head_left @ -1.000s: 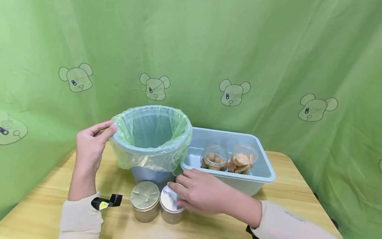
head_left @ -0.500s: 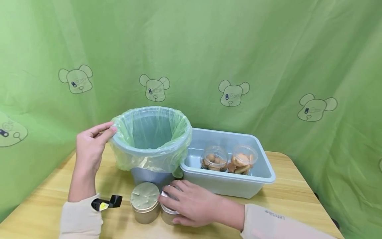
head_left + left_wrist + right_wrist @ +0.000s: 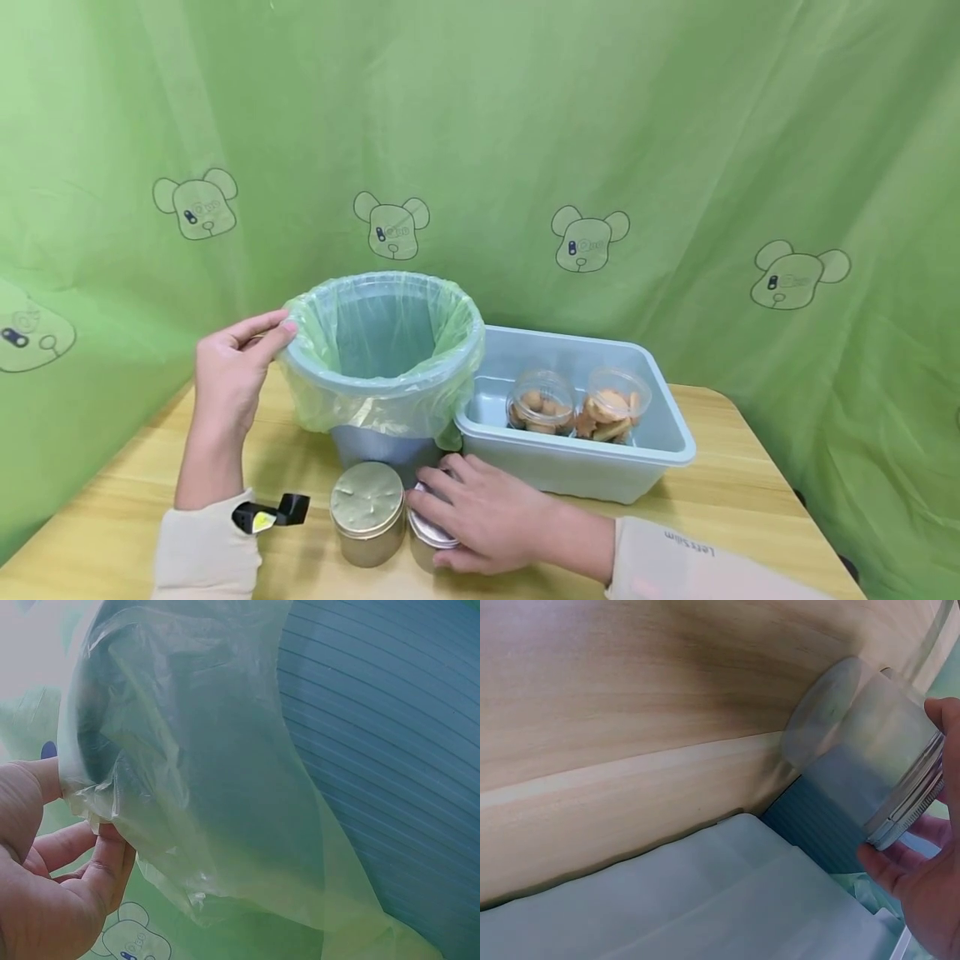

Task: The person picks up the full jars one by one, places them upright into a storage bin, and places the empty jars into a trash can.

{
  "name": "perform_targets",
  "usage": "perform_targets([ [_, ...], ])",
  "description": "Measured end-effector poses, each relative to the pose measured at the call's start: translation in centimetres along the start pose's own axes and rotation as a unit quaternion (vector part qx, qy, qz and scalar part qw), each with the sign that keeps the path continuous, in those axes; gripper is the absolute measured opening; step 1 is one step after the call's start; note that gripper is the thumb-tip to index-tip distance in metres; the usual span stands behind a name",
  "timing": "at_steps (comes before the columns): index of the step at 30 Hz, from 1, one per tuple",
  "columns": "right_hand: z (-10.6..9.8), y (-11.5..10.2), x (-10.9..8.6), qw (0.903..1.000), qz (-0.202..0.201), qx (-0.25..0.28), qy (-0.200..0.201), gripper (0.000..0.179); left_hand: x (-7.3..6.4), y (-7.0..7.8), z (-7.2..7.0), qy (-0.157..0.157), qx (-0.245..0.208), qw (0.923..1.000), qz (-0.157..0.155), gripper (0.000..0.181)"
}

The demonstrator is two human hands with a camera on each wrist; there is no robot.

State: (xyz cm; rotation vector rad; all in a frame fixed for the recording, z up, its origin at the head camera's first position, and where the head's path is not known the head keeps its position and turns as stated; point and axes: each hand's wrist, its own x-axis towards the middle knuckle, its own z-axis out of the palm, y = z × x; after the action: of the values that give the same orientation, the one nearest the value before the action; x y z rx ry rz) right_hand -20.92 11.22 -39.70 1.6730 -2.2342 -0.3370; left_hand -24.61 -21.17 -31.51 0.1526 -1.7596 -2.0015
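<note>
In the head view my left hand [image 3: 231, 371] pinches the left rim of a blue trash bin [image 3: 375, 443]. A thin green trash bag [image 3: 210, 802] lines this bin and folds out over its rim; the left wrist view shows my thumb and fingers on the bag's edge. My right hand [image 3: 495, 512] grips a clear jar [image 3: 877, 739] with a silver foil top, its fingers around the upper part. A second foil-topped jar [image 3: 367, 508] stands just left of it, in front of the bin. Part of the gripped jar is hidden under my fingers in the head view.
Right of the bin stands a light blue tub [image 3: 570, 475]. It holds a clear jar of round brown pieces [image 3: 538, 412] and another jar of cookies [image 3: 611, 412]. Green cloth [image 3: 487, 125] hangs behind the wooden table [image 3: 720, 475].
My right hand has shifted slightly left and down, and its fingers have come around the right foil-topped jar. My left hand has stayed on the bin's rim.
</note>
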Motion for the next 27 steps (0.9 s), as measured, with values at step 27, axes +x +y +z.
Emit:
perform_targets([
  [27,-3.2,1.1,-1.0,0.9990,-0.043,-0.005,0.004,0.056,0.0,-0.2,0.0,-0.003,0.001,1.0000,0.006,0.029],
])
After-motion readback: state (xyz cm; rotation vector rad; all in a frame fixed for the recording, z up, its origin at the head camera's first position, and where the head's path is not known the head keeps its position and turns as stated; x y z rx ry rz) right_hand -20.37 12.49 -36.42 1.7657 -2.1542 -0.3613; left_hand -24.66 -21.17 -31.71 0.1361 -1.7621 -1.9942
